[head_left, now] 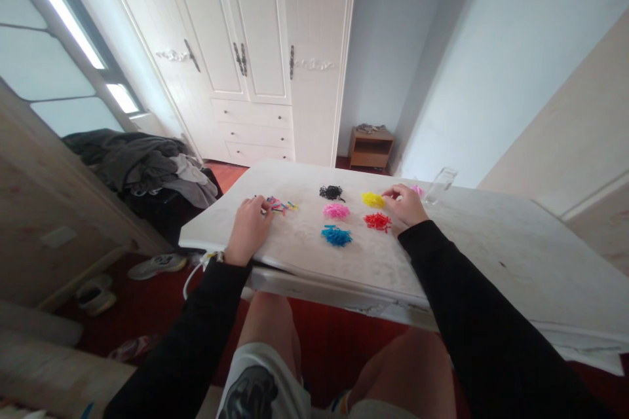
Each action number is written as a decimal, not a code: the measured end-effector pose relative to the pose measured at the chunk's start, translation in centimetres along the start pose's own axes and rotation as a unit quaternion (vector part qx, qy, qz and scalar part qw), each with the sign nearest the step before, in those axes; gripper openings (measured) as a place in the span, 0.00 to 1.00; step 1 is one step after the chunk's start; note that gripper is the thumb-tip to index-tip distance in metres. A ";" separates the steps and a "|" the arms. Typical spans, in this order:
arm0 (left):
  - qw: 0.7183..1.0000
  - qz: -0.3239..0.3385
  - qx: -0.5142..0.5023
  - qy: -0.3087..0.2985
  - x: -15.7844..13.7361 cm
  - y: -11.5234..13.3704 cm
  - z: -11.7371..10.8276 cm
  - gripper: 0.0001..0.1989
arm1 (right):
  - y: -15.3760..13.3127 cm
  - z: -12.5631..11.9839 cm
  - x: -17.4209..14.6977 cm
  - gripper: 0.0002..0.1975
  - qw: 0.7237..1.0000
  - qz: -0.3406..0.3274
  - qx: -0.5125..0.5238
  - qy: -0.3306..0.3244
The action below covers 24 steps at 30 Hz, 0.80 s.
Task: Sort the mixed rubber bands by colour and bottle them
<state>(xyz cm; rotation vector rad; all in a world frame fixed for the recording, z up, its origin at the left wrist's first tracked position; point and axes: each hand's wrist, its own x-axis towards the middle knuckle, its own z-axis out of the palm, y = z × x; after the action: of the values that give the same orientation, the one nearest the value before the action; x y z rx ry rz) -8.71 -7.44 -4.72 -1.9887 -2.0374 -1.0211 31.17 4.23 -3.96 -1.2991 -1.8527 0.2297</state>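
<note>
My left hand (252, 226) rests at the left of the white table (295, 255), fingers curled against a loose pile of mixed-colour small pieces (281, 205). Whatever is between those fingertips is hidden. At the right, my right hand (407, 205) has thumb and fingers pinched together at the edge of a yellow pile (373, 200). What it pinches is too small to make out. Between the hands lie a black pile (331, 192), a pink pile (337, 211) and a blue pile (337, 236) of small thin pieces. A red pile (377, 221) sits just in front of the yellow one.
Behind my right hand, a clear container (441, 184) stands tilted beside some pink material (417, 190). Beyond the table are a white wardrobe (255, 46) and a small wooden cabinet (371, 149). Dark clothes (142, 160) are heaped at the left; a shoe (156, 266) lies on the floor.
</note>
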 end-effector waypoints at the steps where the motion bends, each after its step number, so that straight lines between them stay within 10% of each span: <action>1: 1.000 0.000 -0.004 0.000 0.0 0.1 -0.1 0.06 | 0.0 0.0 0.0 0.05 1.000 0.000 -0.001 -0.002; 24: 0.997 0.052 0.019 -0.055 -0.5 1.3 0.2 0.07 | -0.5 0.1 -0.2 0.03 1.000 0.006 -0.005 -0.019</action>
<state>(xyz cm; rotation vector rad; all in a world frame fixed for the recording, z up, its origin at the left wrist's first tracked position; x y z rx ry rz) -7.40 -7.88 -4.64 -2.1505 -1.9639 -0.8643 30.82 3.93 -3.83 -1.3199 -1.8802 0.2532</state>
